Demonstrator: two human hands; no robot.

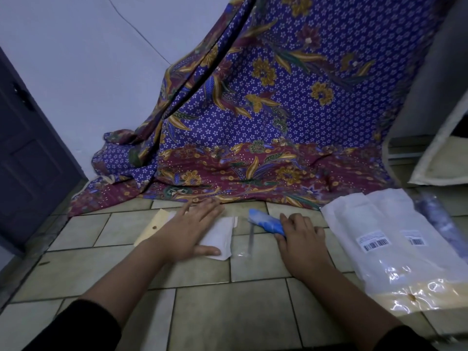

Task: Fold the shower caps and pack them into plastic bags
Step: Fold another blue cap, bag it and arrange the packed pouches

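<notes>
Since my grip is loose: my right hand [300, 230] pinches the blue cap [266, 222], which may unroll.
Left hand [188, 228]: flat, open on the white packet [219, 239], which could slide.

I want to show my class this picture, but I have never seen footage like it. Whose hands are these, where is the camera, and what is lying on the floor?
The camera sits on a person's head, looking down at their own bare hands over a tiled floor. The left hand presses flat on a white folded packet. The right hand grips a rolled blue shower cap. To the right lie clear plastic bags with barcode labels. A patterned cloth hangs behind.
</notes>
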